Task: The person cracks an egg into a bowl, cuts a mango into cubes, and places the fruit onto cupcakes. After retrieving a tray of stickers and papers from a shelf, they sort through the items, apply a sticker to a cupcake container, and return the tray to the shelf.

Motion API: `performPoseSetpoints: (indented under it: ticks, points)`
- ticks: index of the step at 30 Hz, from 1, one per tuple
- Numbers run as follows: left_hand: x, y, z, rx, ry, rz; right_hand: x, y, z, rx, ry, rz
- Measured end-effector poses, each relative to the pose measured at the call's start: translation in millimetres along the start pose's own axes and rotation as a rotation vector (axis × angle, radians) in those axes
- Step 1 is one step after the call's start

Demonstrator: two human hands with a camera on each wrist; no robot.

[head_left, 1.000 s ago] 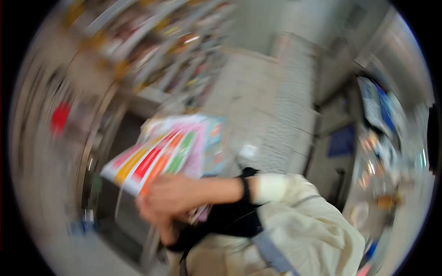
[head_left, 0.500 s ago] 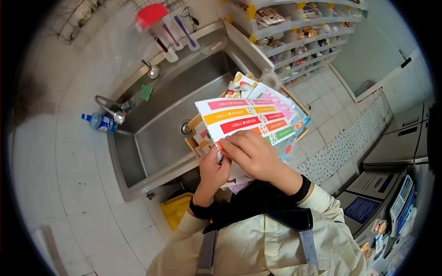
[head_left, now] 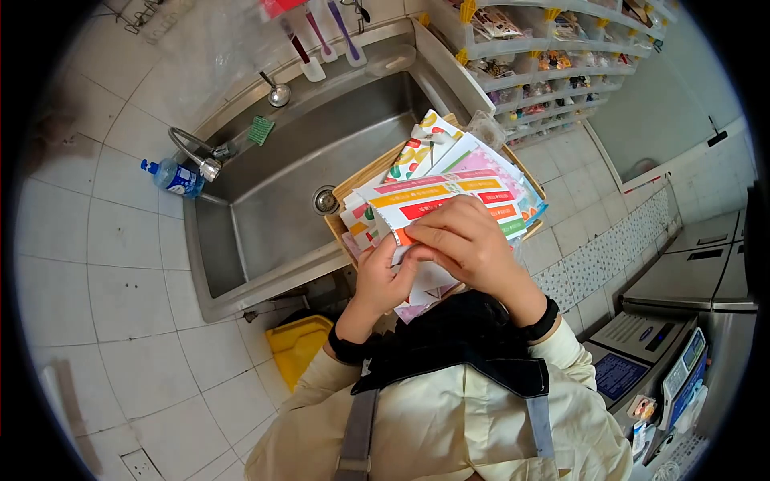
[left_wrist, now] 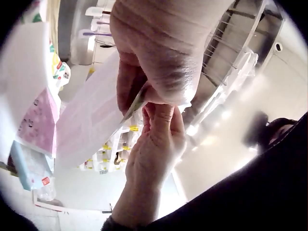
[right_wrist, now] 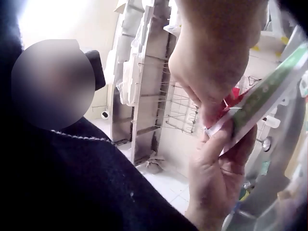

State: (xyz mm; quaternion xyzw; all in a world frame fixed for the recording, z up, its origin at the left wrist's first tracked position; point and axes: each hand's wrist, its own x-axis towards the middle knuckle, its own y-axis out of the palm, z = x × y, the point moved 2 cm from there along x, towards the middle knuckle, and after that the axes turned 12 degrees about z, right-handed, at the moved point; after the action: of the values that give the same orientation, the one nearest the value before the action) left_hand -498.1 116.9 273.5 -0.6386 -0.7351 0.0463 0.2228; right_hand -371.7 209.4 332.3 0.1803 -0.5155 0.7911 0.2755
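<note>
A sheet with pink, orange, red and green printed stripes point(head_left: 417, 210) is held at its near left edge by both hands. The left hand point(head_left: 383, 280) pinches that edge, and the right hand point(head_left: 469, 244) pinches it close beside, fingertips nearly meeting. In the left wrist view the sheet's pale back point(left_wrist: 89, 115) hangs from the left hand point(left_wrist: 159, 48), with the right hand point(left_wrist: 154, 149) close by. In the right wrist view its green stripe point(right_wrist: 274, 91) runs out from between the fingers. Beneath lies a wooden-edged tray point(head_left: 365, 172) holding more printed sheets point(head_left: 413, 156).
A steel sink point(head_left: 281, 172) has a faucet point(head_left: 192, 152), a green sponge point(head_left: 260, 130) and a blue bottle point(head_left: 174, 178) at its left. Clear drawers point(head_left: 553, 64) stand behind. A yellow bin point(head_left: 298, 349) is below, a scale point(head_left: 686, 369) at right.
The blurred view has steadied and turned, bringing the whole sink into sight. Since half a second ago the sheet has tilted flatter, and the right hand sits slightly farther right, still at its edge.
</note>
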Motion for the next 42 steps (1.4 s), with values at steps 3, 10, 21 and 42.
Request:
performPoseSetpoints:
  ticks: [3,10,21,42]
  points:
    - [0.0,-1.6,-16.0,-0.044,-0.131,0.058,-3.6,-0.6,-0.6,0.023,0.032,-0.039]
    - [-4.9,-2.3,-6.7,-0.165,-0.036,0.034,-6.6,14.3,1.2,0.121,0.156,-0.076]
    - [3.2,-15.3,-15.4,-0.220,-0.374,-0.095,-3.9,17.2,13.0,-0.191,-0.058,0.006]
    - [3.1,-18.9,-24.9,-0.115,-0.344,-0.013,-2.2,13.6,15.8,-0.043,-0.067,-0.082]
